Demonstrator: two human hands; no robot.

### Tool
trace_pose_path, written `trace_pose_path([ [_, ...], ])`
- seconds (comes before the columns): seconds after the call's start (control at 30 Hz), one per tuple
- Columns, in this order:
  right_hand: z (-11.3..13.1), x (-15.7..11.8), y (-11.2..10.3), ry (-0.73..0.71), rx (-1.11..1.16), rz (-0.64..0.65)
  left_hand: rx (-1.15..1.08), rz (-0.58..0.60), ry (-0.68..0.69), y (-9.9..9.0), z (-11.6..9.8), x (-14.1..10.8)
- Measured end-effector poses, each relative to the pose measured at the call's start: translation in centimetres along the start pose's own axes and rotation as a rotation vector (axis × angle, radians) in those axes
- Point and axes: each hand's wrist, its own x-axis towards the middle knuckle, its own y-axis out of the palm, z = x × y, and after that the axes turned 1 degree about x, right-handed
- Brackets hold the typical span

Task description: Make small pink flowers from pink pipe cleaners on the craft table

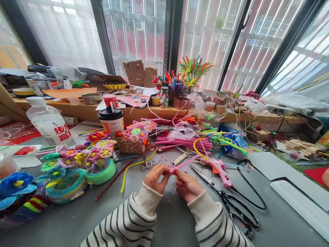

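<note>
Together, left hand (155, 179) and right hand (189, 186) pinch one pink pipe cleaner (186, 162); two scissors (212, 184) nearby

The pipe cleaner (187, 162) in the hands (157, 179) (189, 187) is pink; the sleeves (125, 219) are cream with black stripes. Right of the hands, the glue gun (219, 168) is pink; far left, a blue flower (18, 184) has a yellow centre.
</note>
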Motion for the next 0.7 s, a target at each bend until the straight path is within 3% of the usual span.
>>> trace_pose_path([
  [0.13, 1.0, -0.33, -0.36, 0.086, 0.014, 0.087, -0.367, 0.157, -0.429, -0.22, 0.3, 0.22],
  [0.23, 1.22, -0.52, -0.31, 0.044, 0.005, 0.09, -0.581, 0.159, -0.633, -0.36, 0.45, 0.32],
  [0.5, 1.08, -0.55, -0.53, -0.051, -0.096, 0.048, -0.628, 0.207, -0.778, -0.2, 0.15, 0.44],
  [0.7, 0.86, -0.63, -0.63, -0.095, -0.204, 0.03, -0.646, 0.296, -0.808, -0.24, 0.61, 0.2],
])
